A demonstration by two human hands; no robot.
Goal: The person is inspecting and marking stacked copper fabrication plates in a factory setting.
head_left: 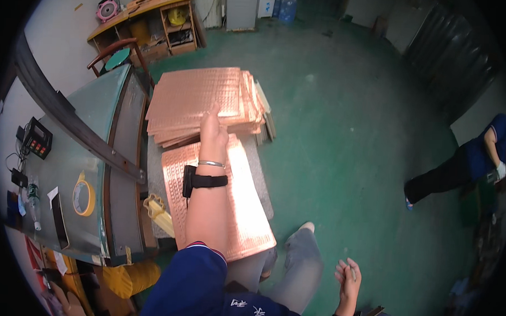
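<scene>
My left hand [213, 126] is at the near edge of a stack of copper-coloured embossed sheets [191, 94]. One digit lies over the top sheet and the other fingers are mostly hidden, so the hand looks closed on that edge. Beneath my left forearm, another shiny copper-coloured sheet [245, 213] lies nearer to me, its lower end over my legs. At the lower right my right hand [349, 275] is held away from the sheets, its fingers curled. A small pale thing seems to show between them, too small to name.
A glass-topped table [91, 152] at left carries yellow tape [84, 196], a bottle [34, 198] and a black device [38, 137]. A dark metal bar [70, 115] crosses it. A wooden desk [152, 7] and chair [120, 58] stand behind. Another person [464, 160] is at right on the green floor [349, 128].
</scene>
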